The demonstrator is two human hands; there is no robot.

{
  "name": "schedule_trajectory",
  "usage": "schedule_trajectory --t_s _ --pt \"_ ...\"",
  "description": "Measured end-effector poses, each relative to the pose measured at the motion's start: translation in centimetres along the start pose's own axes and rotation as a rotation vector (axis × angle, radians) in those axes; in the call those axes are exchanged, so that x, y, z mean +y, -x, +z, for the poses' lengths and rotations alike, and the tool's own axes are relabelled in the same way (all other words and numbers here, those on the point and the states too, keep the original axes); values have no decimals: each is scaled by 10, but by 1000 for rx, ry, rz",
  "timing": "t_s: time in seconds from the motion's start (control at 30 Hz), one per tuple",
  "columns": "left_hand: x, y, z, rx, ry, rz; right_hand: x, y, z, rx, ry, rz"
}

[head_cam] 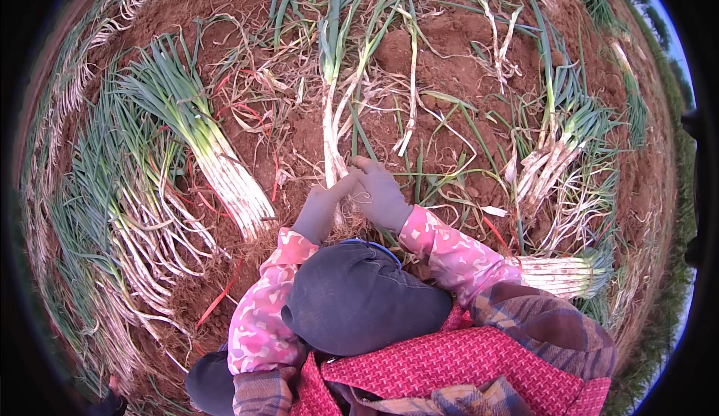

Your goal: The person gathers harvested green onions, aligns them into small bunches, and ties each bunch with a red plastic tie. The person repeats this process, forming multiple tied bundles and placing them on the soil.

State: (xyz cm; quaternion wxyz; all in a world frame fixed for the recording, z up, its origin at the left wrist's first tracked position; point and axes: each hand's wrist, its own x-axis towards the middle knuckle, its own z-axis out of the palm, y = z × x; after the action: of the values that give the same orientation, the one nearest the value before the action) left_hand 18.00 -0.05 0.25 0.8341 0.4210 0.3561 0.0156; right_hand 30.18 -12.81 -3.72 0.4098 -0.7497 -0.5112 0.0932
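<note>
My left hand (319, 208) and my right hand (382, 196), both in grey gloves, meet just in front of my knee. Between them they grip the lower white stems of a few green onions (332, 129), whose leaves point away from me. Root hairs (353, 222) show below the gloves; the fingertips are partly hidden where the hands overlap. To the left lies a thick, neat bundle of green onions (224, 174), roots towards me. A loose single green onion (413, 84) rests on the soil beyond my right hand.
Loose green onions (140, 236) lie in a long heap at left. At right are a small pile (553, 157) and a tied bundle (561, 276) beside my sleeve. Red ties (220, 298) and dry leaf scraps (253, 115) litter the reddish soil (472, 73). My dark-clad knee (359, 298) is close below.
</note>
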Motion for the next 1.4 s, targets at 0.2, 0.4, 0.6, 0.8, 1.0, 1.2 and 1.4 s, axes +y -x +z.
schedule_trajectory --t_s 0.2,0.4,0.6,0.8,1.0,1.2,1.4 --pt "9 10 -30 106 112 -136 118 -47 -25 392 160 893" --pt "30 14 -12 84 338 4 195 -58 -50 94 158 938" --pt "30 13 -74 149 591 49 169 -80 -82 -48 -669 1157" --pt "56 27 -66 61 725 109 197 -171 -197 467 639 685" --pt "38 42 -55 72 423 32 72 -138 -53 -267 -739 968" --pt "22 79 -57 88 42 -73 -25 -127 107 -133 -1816 1128" --pt "-12 114 -79 263 -394 -32 40 -143 118 -111 -1577 799"
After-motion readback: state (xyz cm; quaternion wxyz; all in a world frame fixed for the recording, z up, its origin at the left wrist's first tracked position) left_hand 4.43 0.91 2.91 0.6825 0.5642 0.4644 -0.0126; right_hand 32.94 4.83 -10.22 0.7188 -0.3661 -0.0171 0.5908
